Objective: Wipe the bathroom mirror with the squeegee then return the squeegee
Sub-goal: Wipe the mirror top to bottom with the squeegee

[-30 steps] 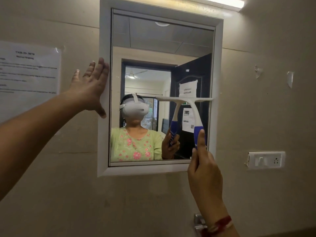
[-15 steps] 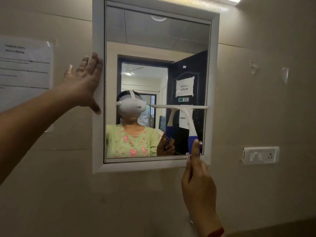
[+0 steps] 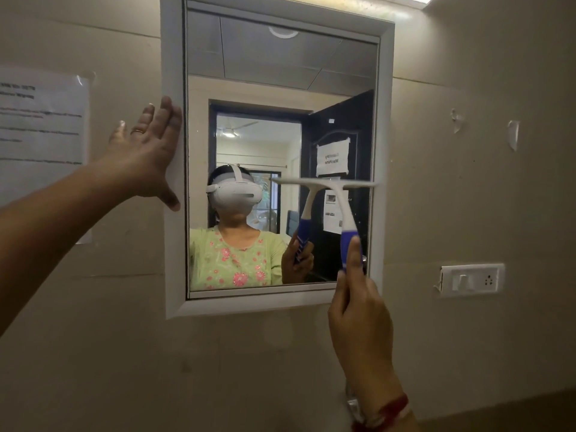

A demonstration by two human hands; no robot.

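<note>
So the beige tiled wall (image 3: 467, 198) fills most of the shot, and set into it is the mirror (image 3: 280, 88) with its chunky white frame (image 3: 174, 57). Left of that there's a printed sheet (image 3: 40, 132) taped up, text too blurry to read. In the reflection a dark door carries a paper sign whose mirrored writing seems to end in "Machine", the word above it unclear. The person's left hand (image 3: 146, 154) is spread flat and empty, fingers pointing up, palm pressed on the wall with its edge against the frame's left side. The right hand (image 3: 358, 310) is wrapped around the squeegee (image 3: 343, 210), thumb running up the blue grip. The squeegee stands nearly upright, handle leaning slightly left as it goes up, white blade on top lying level across the right half of the glass about midway up, its right tip reaching the frame's inner edge. A white switch plate (image 3: 472, 279) with a socket sits on the wall to the right, and there's a red thread bracelet (image 3: 389, 410) on the right wrist.
</note>
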